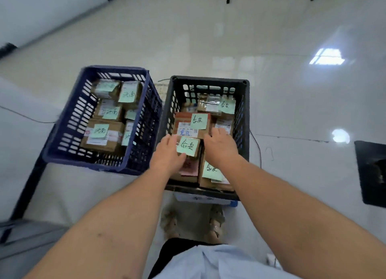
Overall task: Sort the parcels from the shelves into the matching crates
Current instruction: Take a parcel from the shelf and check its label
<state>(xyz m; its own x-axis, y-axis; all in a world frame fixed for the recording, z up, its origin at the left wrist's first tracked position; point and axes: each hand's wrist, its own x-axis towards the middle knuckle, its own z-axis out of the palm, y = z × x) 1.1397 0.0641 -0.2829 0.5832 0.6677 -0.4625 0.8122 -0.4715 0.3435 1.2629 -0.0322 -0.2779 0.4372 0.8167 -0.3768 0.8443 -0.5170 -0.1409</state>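
here, left hand (167,153) grips a parcel (188,146) in the black crate (208,79); right hand (221,147) lies flat, fingers straight, beside it.

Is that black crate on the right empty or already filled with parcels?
Mostly full: taped parcels with green notes fill the black crate close to its rim. The left hand grips the top parcel.

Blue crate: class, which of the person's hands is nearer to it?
Left. The left hand is just right of the blue crate, gripping a small parcel in the black crate; the right hand lies farther right, over that crate's other parcels.
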